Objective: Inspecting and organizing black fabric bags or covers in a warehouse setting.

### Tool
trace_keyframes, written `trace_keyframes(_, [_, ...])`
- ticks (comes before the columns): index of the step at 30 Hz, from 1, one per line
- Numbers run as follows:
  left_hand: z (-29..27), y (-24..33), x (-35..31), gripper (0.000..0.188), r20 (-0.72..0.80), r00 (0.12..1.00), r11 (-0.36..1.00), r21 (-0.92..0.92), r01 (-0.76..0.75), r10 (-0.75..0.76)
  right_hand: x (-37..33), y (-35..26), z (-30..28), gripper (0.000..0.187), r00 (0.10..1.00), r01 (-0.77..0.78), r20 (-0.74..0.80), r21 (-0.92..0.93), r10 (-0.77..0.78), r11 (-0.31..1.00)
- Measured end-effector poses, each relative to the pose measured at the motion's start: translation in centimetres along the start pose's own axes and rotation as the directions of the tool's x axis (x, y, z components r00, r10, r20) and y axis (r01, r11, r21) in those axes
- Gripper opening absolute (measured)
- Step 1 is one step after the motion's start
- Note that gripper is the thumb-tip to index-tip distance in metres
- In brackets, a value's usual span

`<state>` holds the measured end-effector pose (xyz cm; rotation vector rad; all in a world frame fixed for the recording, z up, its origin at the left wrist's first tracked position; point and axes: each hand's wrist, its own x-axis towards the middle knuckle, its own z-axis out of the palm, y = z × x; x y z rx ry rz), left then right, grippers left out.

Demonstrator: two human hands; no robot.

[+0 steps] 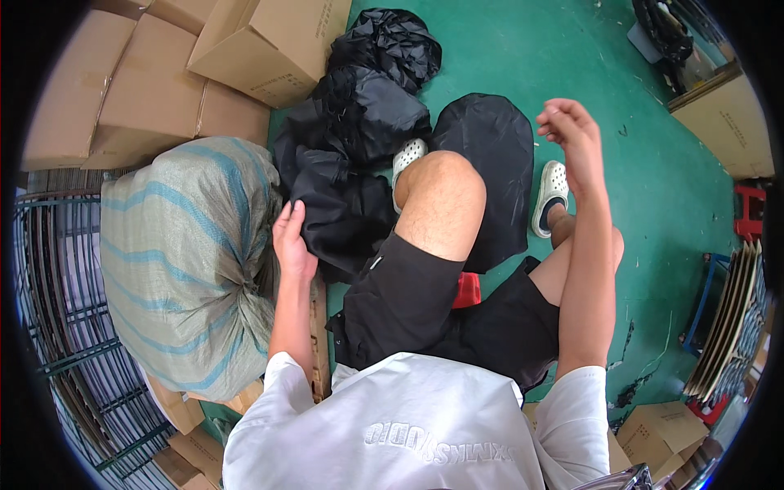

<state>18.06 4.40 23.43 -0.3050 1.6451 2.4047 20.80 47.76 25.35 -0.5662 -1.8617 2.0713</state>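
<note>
My left hand [295, 245] is at the edge of a heap of black cloth [339, 204], with a fold of it between thumb and fingers. Raised over the floor on the right, my right hand [578, 151] has loosely curled fingers, somewhat apart, and nothing visible in them. A smooth, rounded black fabric piece [486, 175], like a cover or bag, lies between my feet. Beyond my left foot, more crumpled black material [384, 57] is piled on the floor.
A large striped woven sack [184, 261] stands at my left, beside a metal rack [73, 302]. Cardboard boxes [147, 90] are stacked at the far left. Stacked boards [727, 318] and a red plastic stool [749, 212] stand at the right. I sit over something red [466, 291].
</note>
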Motion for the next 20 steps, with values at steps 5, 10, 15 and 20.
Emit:
trace_keyframes(5, [7.1,4.3,0.5,0.03,0.325,0.939,0.994,-0.011,-0.113,0.11,-1.2,0.3,2.4,0.02,0.966,-0.014,0.254,-0.134,0.048,0.991])
trace_keyframes(10, [15.4,6.1,-1.8,0.035,0.682,0.723,0.993,-0.046,-0.107,0.11,-2.2,0.2,2.7,0.047,0.896,-0.053,0.444,0.07,0.017,0.996])
trace_keyframes(15, [18.9,6.4,-3.3,0.036,0.893,0.426,0.981,-0.069,-0.184,0.142,-3.1,-2.2,1.4,0.094,0.89,0.019,0.408,0.415,-0.205,0.91])
trace_keyframes(20, [20.8,5.8,-3.9,0.036,0.889,0.435,0.989,-0.106,-0.098,0.139,-2.8,-2.6,-1.9,0.108,0.818,0.0,0.539,0.348,-0.201,0.937])
